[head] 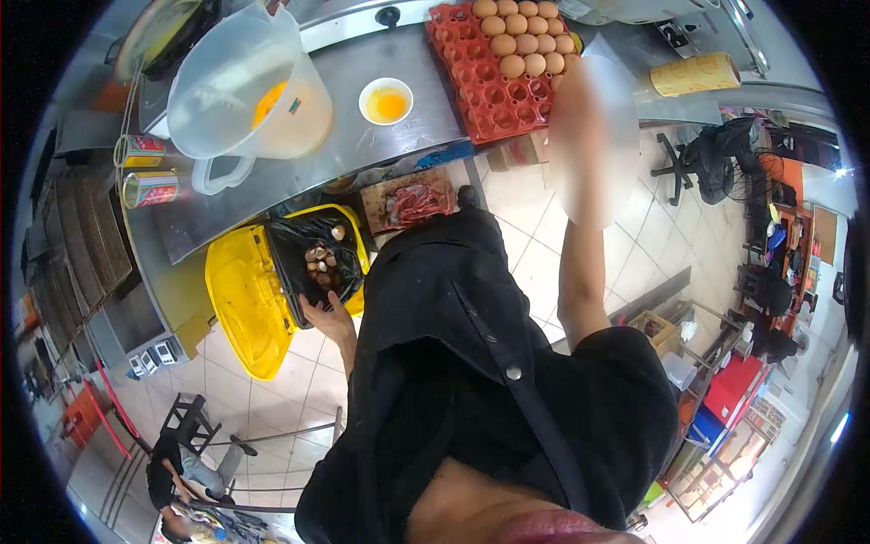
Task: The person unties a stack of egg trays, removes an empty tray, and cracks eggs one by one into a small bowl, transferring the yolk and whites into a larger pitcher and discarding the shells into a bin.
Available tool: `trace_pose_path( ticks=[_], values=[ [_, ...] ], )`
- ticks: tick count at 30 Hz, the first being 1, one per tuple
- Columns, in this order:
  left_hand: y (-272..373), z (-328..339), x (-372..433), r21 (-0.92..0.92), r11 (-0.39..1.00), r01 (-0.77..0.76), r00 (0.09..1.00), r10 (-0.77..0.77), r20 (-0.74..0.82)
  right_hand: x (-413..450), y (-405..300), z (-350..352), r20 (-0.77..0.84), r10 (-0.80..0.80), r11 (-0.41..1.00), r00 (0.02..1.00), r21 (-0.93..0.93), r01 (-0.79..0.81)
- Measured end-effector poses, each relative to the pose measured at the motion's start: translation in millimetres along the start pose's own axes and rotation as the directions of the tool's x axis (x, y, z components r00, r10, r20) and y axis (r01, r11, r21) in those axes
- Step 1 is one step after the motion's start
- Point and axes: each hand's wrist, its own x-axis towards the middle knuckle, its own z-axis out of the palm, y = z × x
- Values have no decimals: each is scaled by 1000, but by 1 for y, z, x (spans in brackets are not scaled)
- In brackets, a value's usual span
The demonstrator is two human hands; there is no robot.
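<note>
My left hand point(329, 317) is at the near rim of a yellow bin point(351, 221), fingers apart and holding nothing. Inside the bin's black liner point(289, 248) lie cracked eggshells point(319, 265). My right arm reaches to the right end of a red egg tray point(499, 119), beside the brown eggs point(527, 44). A blur covers my right hand point(583, 95), so its fingers and any egg in them are hidden. On the steel counter, a small white bowl point(385, 122) holds one raw egg with a whole yolk. Left of it stands a large translucent plastic jug point(316, 112) with orange-yellow yolk inside.
A yellow roll point(693, 73) lies at the counter's right end. Two cans point(151, 189) sit at its left. The bin's lid point(234, 299) hangs open. Below the counter is a stained board or box point(374, 204). A person point(166, 469) sits at lower left.
</note>
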Motion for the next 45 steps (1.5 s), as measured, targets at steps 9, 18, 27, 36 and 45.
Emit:
trace_pose_path(
  ticks=[9, 18, 27, 36, 45],
  values=[
    [-7, 0, 6, -15, 999, 50, 998, -50, 42, -6, 4, 10, -189, -106, 988, 976, 93, 125],
    [-26, 0, -1, -78, 996, 47, 998, -45, 33, -77, -80, -8, 385, -62, -224, 921, 894, -389],
    [-8, -2, 7, -73, 996, -52, 996, 57, 64, -119, -135, 58, 640, -187, -15, 746, 757, -653],
    [-10, -4, 10, -100, 995, -12, 998, 18, 57, -121, -142, 84, 629, -258, -18, 733, 756, -655],
    [-7, 11, 18, -162, 973, -164, 983, 175, 60, -138, -149, 107, 336, -326, 731, 884, 683, 10]
  ],
)
